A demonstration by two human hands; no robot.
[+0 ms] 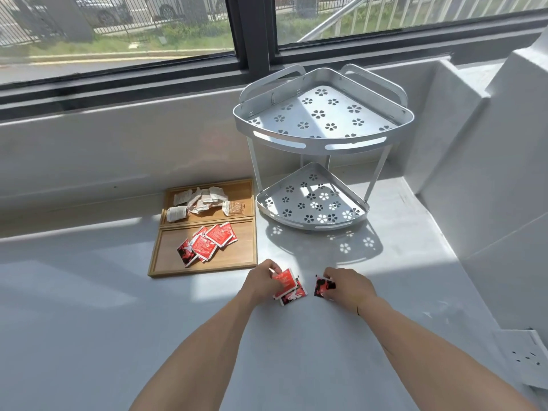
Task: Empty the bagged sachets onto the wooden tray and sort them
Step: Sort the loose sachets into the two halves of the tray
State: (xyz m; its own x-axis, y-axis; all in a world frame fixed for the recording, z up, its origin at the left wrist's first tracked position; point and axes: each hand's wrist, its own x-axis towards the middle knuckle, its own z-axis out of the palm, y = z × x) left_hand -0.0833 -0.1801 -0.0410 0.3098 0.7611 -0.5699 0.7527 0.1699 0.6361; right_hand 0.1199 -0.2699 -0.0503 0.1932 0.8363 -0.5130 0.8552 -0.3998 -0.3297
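A wooden tray point(166, 262) with two compartments lies on the grey counter. Its far compartment holds several white sachets point(198, 200) and one brown sachet point(235, 208). The near compartment holds several red sachets point(207, 243). Right of the tray's near corner, my left hand point(261, 281) grips a small stack of red sachets point(287, 287) resting on the counter. My right hand point(347, 284) pinches a single red-and-black sachet point(322, 287) just beside that stack. No bag is in view.
A two-tier white metal corner rack point(323, 143) stands right behind my hands, beside the tray. A window and its sill run along the back. A white wall ledge point(489, 173) closes the right side, with a white socket plate point(525, 354) near the front right.
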